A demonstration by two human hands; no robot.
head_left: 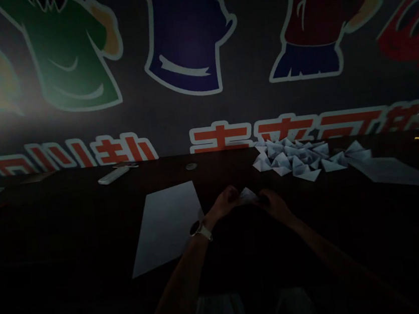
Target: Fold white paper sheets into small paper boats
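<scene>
The scene is very dim. My left hand (225, 203), with a watch on its wrist, and my right hand (274, 204) meet over the dark table. Both pinch a small folded piece of white paper (247, 195) between them. A flat white sheet (168, 225) lies just to the left of my left forearm. Behind and to the right of my hands sits a pile of several folded white paper shapes (296, 158).
The dark table (70, 228) runs up to a wall with cartoon figures and red lettering. A white remote-like bar (113, 175) and a small round object (191, 166) lie at the back. Another large pale sheet (396, 172) lies on the right.
</scene>
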